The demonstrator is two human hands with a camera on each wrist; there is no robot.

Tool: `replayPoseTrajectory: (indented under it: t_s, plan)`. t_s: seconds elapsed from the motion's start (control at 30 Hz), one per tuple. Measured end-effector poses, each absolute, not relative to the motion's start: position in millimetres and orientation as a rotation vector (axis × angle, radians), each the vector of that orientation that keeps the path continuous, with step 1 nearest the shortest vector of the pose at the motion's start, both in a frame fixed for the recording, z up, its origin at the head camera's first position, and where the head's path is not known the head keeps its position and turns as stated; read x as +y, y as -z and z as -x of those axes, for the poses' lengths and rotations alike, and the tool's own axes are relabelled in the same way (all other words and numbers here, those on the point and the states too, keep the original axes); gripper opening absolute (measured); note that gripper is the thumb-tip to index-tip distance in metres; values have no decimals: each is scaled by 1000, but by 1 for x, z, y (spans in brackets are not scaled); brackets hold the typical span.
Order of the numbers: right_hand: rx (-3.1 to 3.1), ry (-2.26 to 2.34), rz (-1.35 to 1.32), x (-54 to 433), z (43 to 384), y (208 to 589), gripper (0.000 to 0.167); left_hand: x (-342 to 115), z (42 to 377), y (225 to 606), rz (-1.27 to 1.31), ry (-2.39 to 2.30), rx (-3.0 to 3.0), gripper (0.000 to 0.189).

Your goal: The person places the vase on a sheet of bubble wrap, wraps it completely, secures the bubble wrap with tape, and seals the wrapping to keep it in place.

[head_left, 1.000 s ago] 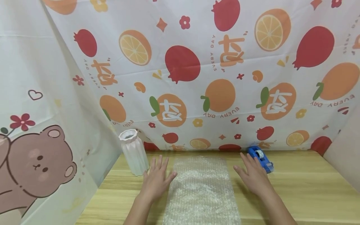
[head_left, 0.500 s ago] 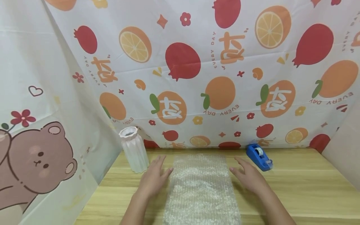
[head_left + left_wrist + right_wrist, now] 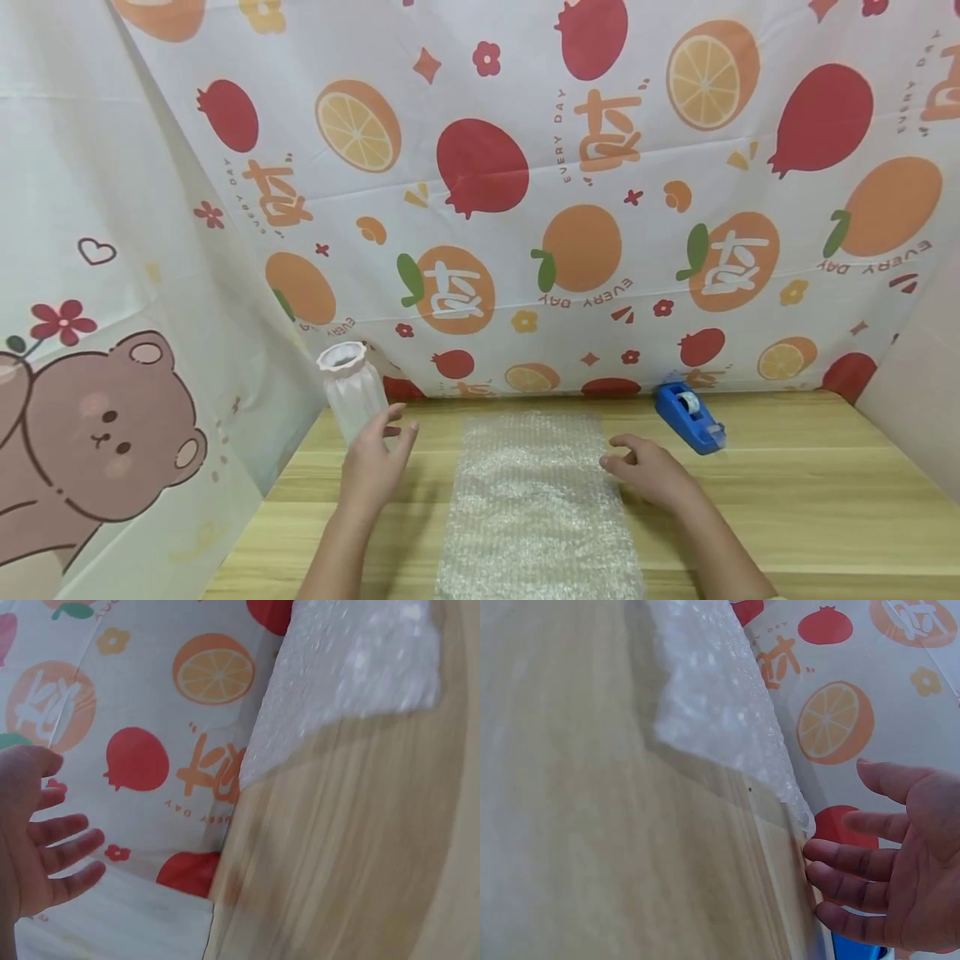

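Note:
A sheet of bubble wrap [image 3: 536, 508] lies flat on the wooden table, running toward the front edge of the head view. My left hand [image 3: 372, 462] hovers left of it, in front of the white ribbed vase [image 3: 352, 392] and hiding its lower part. In the left wrist view the fingers of that left hand [image 3: 45, 840] are spread loosely and hold nothing. My right hand [image 3: 651, 473] is at the sheet's right edge, its thumb and forefinger overlapping that edge in the head view. Seen from the right wrist, the right hand [image 3: 907, 862] has relaxed, parted fingers with nothing between them.
A blue tape dispenser [image 3: 690, 418] with a roll of tape stands at the back right of the table [image 3: 795, 500]. Behind the table hangs a fruit-print cloth [image 3: 585, 333]. A cloth with a bear print [image 3: 112, 433] hangs on the left.
My left hand has moved left, away from the bubble wrap and toward the vase. My right hand has shifted slightly left, away from the tape dispenser, its fingers more bent.

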State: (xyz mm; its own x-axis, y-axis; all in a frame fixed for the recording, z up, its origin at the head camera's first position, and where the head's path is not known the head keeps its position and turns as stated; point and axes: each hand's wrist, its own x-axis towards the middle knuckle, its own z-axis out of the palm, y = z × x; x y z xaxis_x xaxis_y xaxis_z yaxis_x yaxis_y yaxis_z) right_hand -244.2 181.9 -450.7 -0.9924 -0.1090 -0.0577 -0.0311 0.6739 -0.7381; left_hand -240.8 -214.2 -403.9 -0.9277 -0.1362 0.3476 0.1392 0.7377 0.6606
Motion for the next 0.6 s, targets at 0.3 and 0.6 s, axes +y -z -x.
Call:
replayPoseTrajectory:
  t_s: [0.3, 0.6]
  plan:
    - [2771, 1210, 134, 182, 248, 453, 51, -242, 254, 392, -168, 1037, -2155, 31]
    - [2709, 1252, 156, 183, 253, 460, 47, -266, 277, 375, -311, 1302, -2159, 90]
